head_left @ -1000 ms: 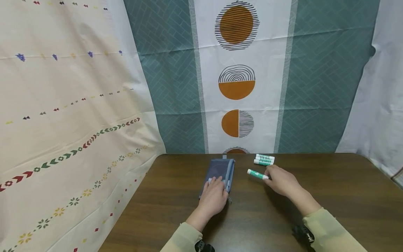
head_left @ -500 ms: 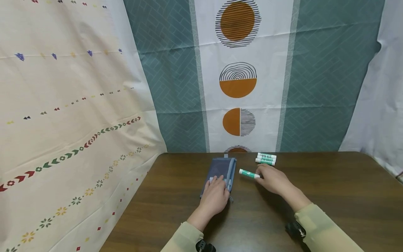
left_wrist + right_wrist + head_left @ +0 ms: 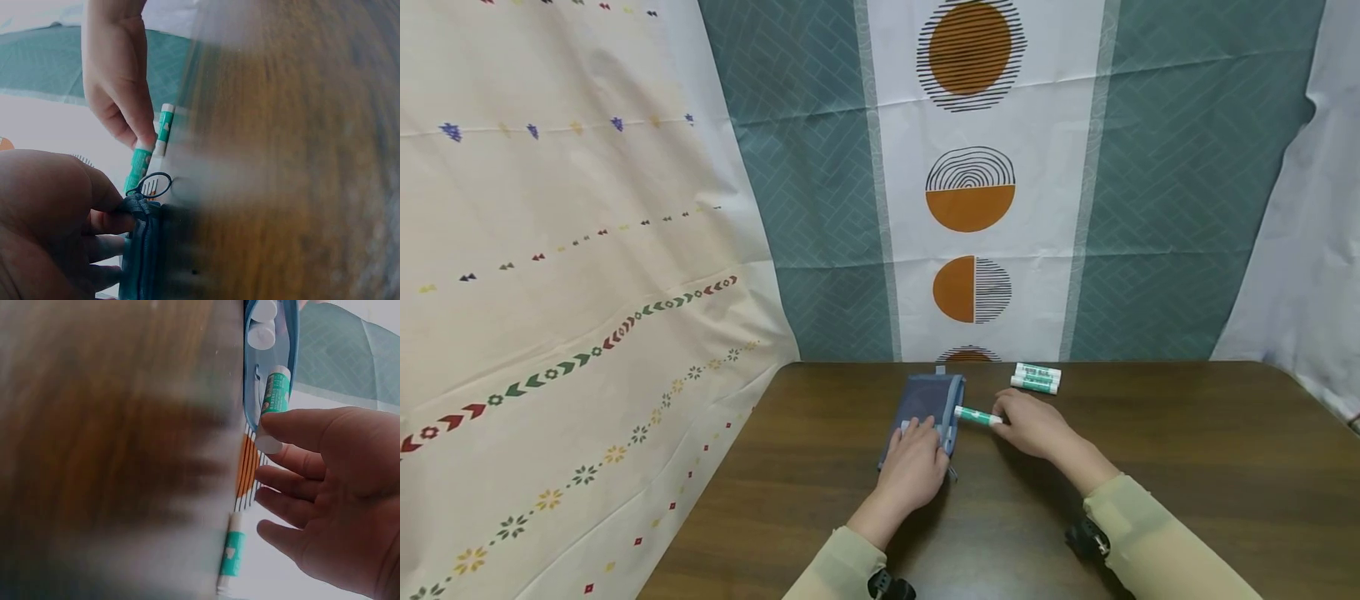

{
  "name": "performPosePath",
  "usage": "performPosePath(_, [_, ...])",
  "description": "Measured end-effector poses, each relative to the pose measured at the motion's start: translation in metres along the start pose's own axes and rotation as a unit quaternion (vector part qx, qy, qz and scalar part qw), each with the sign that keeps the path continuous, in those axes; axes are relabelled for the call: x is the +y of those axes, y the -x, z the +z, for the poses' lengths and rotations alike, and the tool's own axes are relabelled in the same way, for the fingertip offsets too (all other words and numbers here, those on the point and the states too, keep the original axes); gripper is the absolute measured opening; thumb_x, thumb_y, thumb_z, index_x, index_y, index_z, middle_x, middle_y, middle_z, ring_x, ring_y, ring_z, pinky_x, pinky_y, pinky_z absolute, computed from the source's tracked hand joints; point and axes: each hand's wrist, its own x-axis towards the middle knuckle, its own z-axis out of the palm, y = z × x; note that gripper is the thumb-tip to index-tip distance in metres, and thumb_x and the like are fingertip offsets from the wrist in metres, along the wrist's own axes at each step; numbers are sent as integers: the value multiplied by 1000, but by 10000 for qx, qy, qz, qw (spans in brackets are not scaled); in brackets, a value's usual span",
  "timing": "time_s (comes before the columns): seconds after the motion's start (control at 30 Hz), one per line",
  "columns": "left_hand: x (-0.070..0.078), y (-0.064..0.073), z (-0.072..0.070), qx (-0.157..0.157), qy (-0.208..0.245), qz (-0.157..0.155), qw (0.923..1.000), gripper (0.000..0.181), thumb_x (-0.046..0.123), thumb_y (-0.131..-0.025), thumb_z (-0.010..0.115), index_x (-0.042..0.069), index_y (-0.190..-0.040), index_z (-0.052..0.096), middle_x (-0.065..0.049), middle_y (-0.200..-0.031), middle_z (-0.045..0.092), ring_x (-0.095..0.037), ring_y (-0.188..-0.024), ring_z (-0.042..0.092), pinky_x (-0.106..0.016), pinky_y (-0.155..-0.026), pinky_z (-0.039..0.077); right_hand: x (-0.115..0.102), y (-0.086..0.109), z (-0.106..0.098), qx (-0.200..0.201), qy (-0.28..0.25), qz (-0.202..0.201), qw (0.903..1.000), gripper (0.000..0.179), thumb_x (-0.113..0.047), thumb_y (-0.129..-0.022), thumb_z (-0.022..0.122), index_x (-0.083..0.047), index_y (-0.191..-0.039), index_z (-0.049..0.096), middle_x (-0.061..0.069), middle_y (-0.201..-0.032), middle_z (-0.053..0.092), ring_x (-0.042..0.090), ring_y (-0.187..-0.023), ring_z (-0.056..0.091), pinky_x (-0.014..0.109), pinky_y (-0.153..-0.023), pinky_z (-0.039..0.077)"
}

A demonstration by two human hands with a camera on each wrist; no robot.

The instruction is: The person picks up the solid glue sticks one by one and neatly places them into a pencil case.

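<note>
A blue zippered pencil case [image 3: 931, 397] lies on the table, its zip side facing right. My left hand [image 3: 912, 468] grips its near part, fingers on top and thumb at the zip edge; the left wrist view shows the thumb by the zip's ring pull [image 3: 156, 185]. Between thumb and fingers, my right hand [image 3: 1033, 423] pinches a green-and-white glue stick [image 3: 977, 416], whose far end reaches the case's right edge. In the right wrist view the case's mouth [image 3: 247, 394] gapes, with white round ends [image 3: 261, 335] of sticks inside.
Two more glue sticks [image 3: 1036, 378] lie side by side at the table's back edge, behind my right hand. The brown wooden table [image 3: 1000, 533] ends at a patterned cloth [image 3: 992, 208], and another cloth [image 3: 587, 250] hangs on the left.
My right hand has moved left with the glue stick, from beside the two lying sticks up to the case's edge. The left hand stays on the case.
</note>
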Motion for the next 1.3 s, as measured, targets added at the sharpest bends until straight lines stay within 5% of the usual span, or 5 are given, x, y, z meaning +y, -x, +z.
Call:
performPosePath(0.5, [1, -3, 0, -17, -69, -47, 10000, 16, 14, -111, 59, 8, -100, 70, -18, -163, 56, -43, -157, 44, -65, -127, 31, -14, -15, 10, -229, -67, -111, 9997, 14, -20, -104, 78, -13, -94, 70, 23, -140, 68, 41, -128, 67, 56, -97, 58])
performPosePath(0.8, [1, -4, 1, 31, -124, 19, 9999, 16, 13, -110, 58, 8, -99, 69, -18, -162, 57, -44, -156, 45, -66, -126, 33, -22, -28, 18, -360, -149, -109, 9992, 13, -18, -102, 80, -11, -98, 70, 8, -113, 70, 19, -90, 63, 47, -81, 57])
performPosePath(0.97, [1, -4, 1, 25, -136, 23, 9999, 19, 13, -110, 58, 10, -93, 66, -19, -162, 57, -44, -155, 45, -65, -126, 33, -25, -31, 21, -353, -269, -110, 9990, 13, -19, -102, 80, -11, -98, 70, 6, -110, 70, 18, -88, 62, 46, -81, 57])
performPosePath(1.17, [1, -4, 1, -24, -131, -16, 9999, 17, 15, -111, 58, 8, -101, 69, -19, -163, 56, -43, -156, 45, -65, -127, 32, -12, -34, 23, -464, -640, -97, 9968, 13, -20, -98, 84, -10, -99, 75, 7, -108, 71, 20, -89, 64, 49, -84, 58])
performPosePath(1.3, [1, -3, -1, 25, -141, -10, 9999, 15, 15, -111, 59, 6, -106, 71, -19, -162, 57, -43, -155, 46, -66, -126, 33, 16, -47, 45, -335, -610, -297, 9971, 18, -28, -100, 82, -11, -98, 76, 7, -102, 70, 19, -83, 61, 46, -78, 57])
